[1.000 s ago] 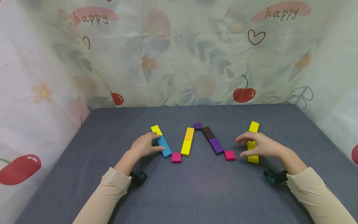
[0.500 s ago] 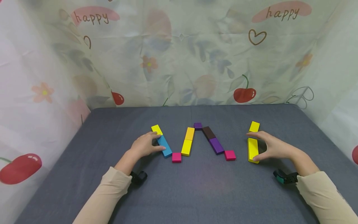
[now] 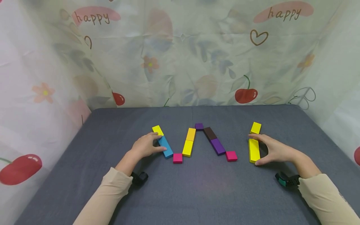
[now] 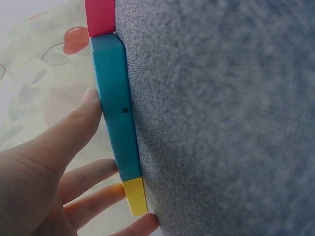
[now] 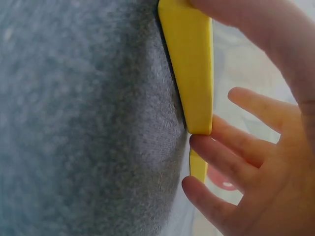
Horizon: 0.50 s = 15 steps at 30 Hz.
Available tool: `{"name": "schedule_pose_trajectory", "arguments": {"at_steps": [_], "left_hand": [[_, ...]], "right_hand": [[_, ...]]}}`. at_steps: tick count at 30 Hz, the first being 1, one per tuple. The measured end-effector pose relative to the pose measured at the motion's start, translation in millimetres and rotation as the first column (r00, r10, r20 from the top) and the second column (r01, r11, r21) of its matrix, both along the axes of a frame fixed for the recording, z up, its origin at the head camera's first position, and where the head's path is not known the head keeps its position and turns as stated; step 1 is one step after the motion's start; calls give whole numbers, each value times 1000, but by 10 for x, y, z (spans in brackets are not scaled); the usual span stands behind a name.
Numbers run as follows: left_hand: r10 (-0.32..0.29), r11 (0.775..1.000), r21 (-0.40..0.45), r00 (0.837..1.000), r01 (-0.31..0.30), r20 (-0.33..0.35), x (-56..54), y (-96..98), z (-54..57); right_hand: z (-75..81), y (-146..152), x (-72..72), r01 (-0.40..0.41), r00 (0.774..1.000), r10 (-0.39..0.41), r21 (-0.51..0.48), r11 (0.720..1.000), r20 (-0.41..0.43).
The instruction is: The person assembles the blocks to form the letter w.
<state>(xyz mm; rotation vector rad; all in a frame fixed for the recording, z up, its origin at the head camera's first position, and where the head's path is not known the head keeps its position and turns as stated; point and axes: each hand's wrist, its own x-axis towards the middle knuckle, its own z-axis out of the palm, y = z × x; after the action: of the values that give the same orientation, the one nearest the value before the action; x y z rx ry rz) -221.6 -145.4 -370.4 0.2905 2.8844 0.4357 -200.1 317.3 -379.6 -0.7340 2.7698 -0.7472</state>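
My right hand point(image 3: 277, 150) pinches a long yellow block point(image 3: 254, 150) lengthwise, thumb at its near end and fingers at its far end. Beyond it lies a second yellow block point(image 3: 255, 127), partly visible past the fingers in the right wrist view. My left hand point(image 3: 144, 145) rests along a blue block point(image 3: 165, 147), thumb and loosely spread fingers against its side in the left wrist view. A yellow block point(image 4: 135, 197) meets the blue block's far end, close to the fingertips. A pink block point(image 4: 100, 17) adjoins its near end.
Between the hands, an orange block point(image 3: 190, 134), a yellow block point(image 3: 187, 148), a small purple block point(image 3: 199, 127), a dark brown block point(image 3: 210, 133), a long purple block point(image 3: 217, 147) and another pink block point(image 3: 231, 156) continue a zigzag on the grey tablecloth point(image 3: 197, 193). A patterned curtain point(image 3: 180, 72) stands behind.
My right hand moved right onto the near yellow block, and its thumb shifted to that block's near end. The block turned slightly. My left hand stayed in place.
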Motion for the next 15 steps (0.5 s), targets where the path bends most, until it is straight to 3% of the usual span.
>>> {"name": "schedule_pose_trajectory", "arguments": {"at_steps": [15], "left_hand": [[-7, 1000, 5, 1000, 8, -5, 4, -3, -2]], "right_hand": [[33, -145, -69, 39, 998, -38, 17, 999, -53]]}}
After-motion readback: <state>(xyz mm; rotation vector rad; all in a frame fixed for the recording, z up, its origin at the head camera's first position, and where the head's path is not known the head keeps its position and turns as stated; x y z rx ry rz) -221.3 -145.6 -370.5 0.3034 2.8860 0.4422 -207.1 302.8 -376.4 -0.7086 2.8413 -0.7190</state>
